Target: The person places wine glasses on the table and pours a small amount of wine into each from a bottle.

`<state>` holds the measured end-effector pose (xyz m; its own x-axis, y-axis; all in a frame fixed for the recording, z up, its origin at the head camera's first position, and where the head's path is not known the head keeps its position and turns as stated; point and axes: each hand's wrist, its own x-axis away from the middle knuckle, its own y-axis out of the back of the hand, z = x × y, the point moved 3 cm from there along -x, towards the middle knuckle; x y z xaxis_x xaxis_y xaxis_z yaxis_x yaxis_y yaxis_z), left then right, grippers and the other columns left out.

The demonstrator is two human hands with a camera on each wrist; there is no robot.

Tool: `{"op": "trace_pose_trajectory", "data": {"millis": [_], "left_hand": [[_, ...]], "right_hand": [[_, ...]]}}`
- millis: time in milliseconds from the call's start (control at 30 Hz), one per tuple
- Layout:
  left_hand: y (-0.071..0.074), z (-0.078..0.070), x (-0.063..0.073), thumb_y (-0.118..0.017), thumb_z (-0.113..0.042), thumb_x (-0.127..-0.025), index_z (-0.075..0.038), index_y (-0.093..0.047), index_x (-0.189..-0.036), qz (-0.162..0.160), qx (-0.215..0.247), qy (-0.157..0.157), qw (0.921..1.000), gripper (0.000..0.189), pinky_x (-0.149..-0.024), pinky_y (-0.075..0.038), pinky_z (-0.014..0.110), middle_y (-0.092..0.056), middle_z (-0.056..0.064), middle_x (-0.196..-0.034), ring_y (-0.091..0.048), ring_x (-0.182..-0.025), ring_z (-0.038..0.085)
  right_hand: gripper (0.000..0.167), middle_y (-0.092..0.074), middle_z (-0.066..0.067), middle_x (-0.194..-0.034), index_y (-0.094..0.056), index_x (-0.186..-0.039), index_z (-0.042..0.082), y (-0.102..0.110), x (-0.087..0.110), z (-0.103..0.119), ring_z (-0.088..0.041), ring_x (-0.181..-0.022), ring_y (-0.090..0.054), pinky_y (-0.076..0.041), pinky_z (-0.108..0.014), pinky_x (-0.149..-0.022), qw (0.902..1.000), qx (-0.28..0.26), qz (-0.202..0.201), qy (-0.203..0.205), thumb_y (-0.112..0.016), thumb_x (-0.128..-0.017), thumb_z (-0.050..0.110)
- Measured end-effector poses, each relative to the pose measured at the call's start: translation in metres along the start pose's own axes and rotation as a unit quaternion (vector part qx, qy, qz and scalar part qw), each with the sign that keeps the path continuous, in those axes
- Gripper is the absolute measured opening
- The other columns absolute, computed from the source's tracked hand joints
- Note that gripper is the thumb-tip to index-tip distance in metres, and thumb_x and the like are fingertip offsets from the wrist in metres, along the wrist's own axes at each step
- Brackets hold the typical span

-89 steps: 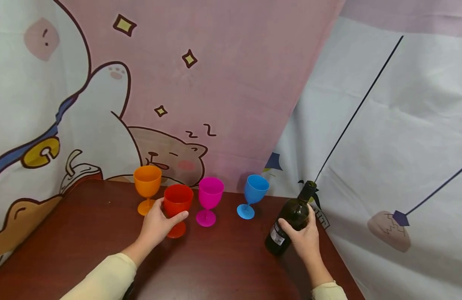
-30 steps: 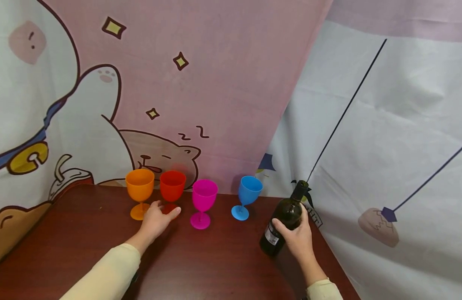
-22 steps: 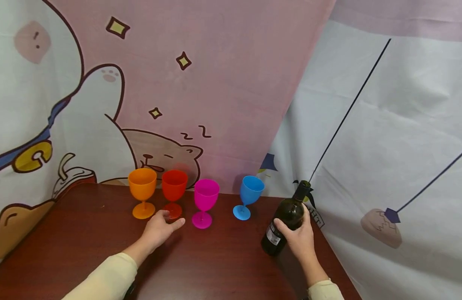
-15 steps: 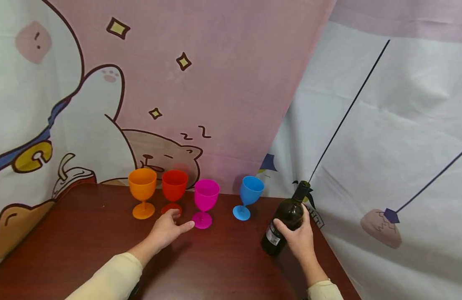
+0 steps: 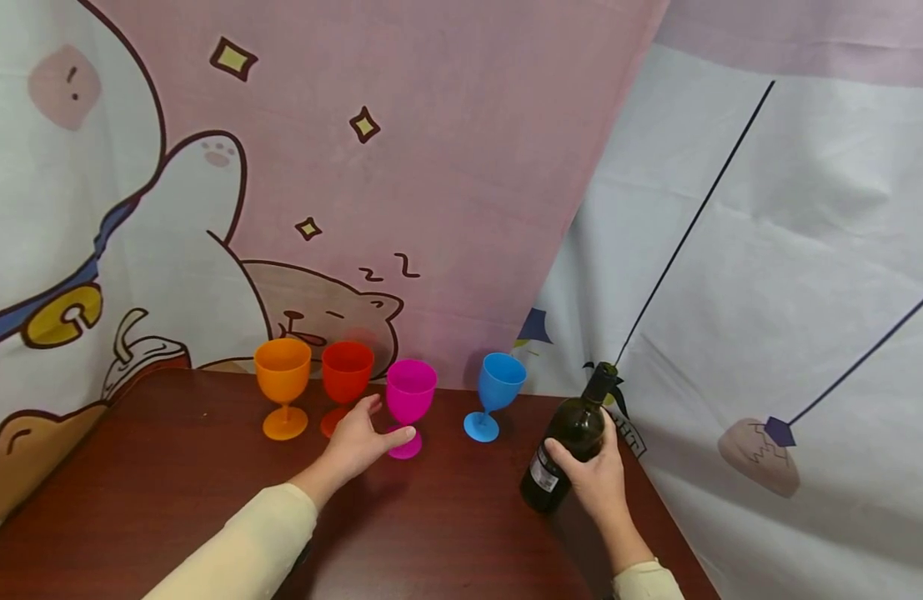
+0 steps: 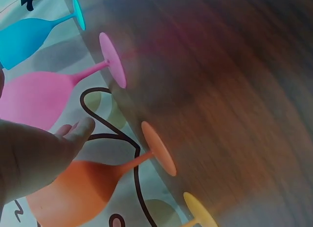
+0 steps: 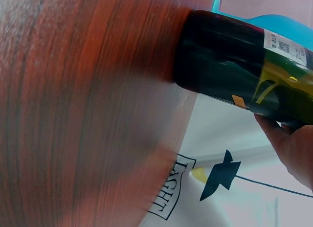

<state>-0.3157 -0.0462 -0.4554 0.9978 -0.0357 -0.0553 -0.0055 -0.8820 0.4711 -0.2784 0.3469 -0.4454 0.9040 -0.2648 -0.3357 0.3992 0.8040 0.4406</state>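
My left hand point(image 5: 356, 440) reaches around the near side of a magenta plastic goblet point(image 5: 411, 390), thumb in front of its stem and fingers spread to its left. In the left wrist view those fingers lie between this goblet point(image 6: 41, 96) and the red one; contact is hard to tell. The red goblet point(image 5: 347, 372) stands just left of it, its foot partly hidden by my hand. With my right hand point(image 5: 602, 479) I grip a dark green wine bottle point(image 5: 575, 429) around its body. The bottle leans slightly right, its neck uncapped.
An orange goblet point(image 5: 283, 372) stands at the left end of the row. A blue goblet point(image 5: 500, 382) is between the magenta one and the bottle. All are near the back edge of the brown wooden table point(image 5: 446, 533), against a printed cloth backdrop point(image 5: 469, 167).
My left hand has set the red goblet farther back beside the orange one, let go of it, and moved right to the magenta goblet. My right hand keeps its grip on the bottle.
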Motion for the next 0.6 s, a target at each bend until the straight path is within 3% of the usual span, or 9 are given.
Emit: {"op": "trace_pose_trajectory", "data": {"millis": [167, 333, 600], "left_hand": [[-0.007, -0.005, -0.008, -0.090, -0.042, -0.085, 0.006, -0.038, -0.159, -0.016, 0.008, -0.011, 0.9998, 0.102, -0.119, -0.045, 0.063, -0.053, 0.027, -0.159, -0.053, -0.146, 0.047], [-0.013, -0.008, -0.012, -0.092, -0.037, -0.084, 0.004, -0.042, -0.156, -0.030, 0.022, -0.023, 0.9991, 0.097, -0.114, -0.049, 0.062, -0.061, 0.026, -0.149, -0.061, -0.135, 0.045], [-0.018, -0.011, -0.022, -0.091, -0.035, -0.085, 0.003, -0.039, -0.156, -0.062, 0.042, -0.017, 0.9970, 0.096, -0.111, -0.053, 0.060, -0.062, 0.024, -0.146, -0.063, -0.131, 0.043]], "right_hand": [[0.103, -0.055, -0.017, -0.153, -0.024, -0.169, 0.033, 0.000, 0.001, 0.001, -0.036, -0.134, -0.057, -0.047, -0.058, -0.109, 1.0000, -0.004, 0.001, 0.001, -0.089, -0.089, 0.034], [0.104, -0.056, -0.015, -0.153, -0.023, -0.169, 0.032, 0.000, 0.000, 0.001, -0.032, -0.132, -0.059, -0.048, -0.056, -0.108, 1.0000, -0.008, 0.001, 0.002, -0.089, -0.089, 0.031], [0.104, -0.056, -0.013, -0.153, -0.024, -0.169, 0.034, 0.000, -0.001, -0.001, -0.030, -0.131, -0.059, -0.049, -0.054, -0.107, 0.9999, -0.009, 0.003, 0.001, -0.090, -0.089, 0.028]]}}
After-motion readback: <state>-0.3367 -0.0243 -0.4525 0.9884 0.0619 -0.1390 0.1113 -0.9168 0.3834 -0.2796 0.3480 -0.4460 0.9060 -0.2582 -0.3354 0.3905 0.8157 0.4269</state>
